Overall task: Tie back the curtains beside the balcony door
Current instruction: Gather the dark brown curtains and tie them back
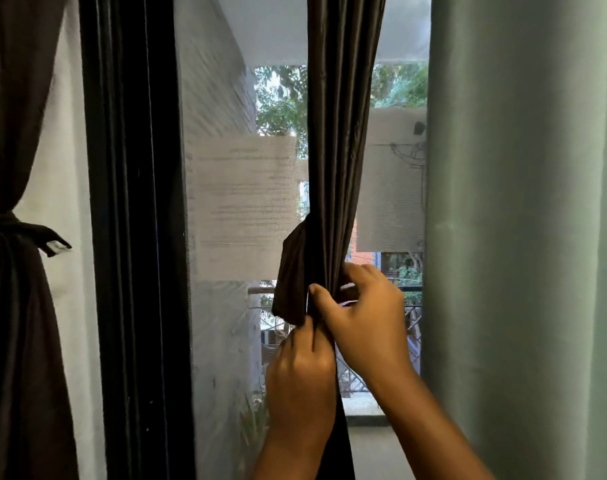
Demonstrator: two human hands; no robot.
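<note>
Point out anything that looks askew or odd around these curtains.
Little stands out. The tie on the left curtain sticks out sideways with a pale tag showing. The middle curtain is not yet tied; both hands grip its band.

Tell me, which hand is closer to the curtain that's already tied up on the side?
The left hand is nearer. The tied curtain hangs at the far left edge; the left hand grips the middle curtain low down, and the right hand holds it just beyond, farther right.
</note>
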